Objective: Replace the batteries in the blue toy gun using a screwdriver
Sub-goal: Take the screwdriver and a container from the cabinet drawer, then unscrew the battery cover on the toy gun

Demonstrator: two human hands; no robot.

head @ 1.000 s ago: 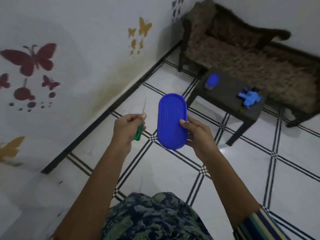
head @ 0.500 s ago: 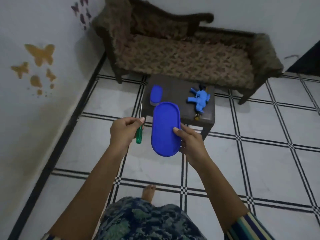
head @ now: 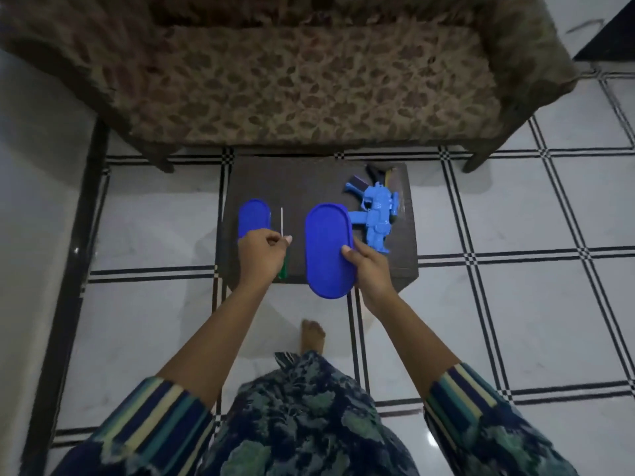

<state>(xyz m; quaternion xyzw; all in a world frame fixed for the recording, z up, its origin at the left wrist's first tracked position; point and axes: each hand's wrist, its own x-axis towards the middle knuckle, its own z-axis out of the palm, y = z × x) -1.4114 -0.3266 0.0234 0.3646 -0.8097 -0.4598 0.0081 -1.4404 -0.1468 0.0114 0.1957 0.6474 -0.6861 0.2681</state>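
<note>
The blue toy gun (head: 376, 214) lies on the right part of a small dark table (head: 309, 180). My left hand (head: 261, 259) is closed around a screwdriver (head: 282, 242) with a green handle, its thin metal shaft pointing away from me. My right hand (head: 369, 269) holds a blue oval lid (head: 328, 249) by its right edge, above the table's front. A second blue oval box (head: 253, 218) sits on the table's left part, partly behind my left hand.
A patterned brown sofa (head: 302, 80) stands just behind the table. White floor tiles with black lines (head: 515, 286) surround it, and a wall (head: 34, 166) runs along the left. My bare foot (head: 312, 336) is on the floor in front of the table.
The view has swung from the butterfly wall toward the table and sofa, which are now close and centred. Both hands keep their hold on the screwdriver and the lid.
</note>
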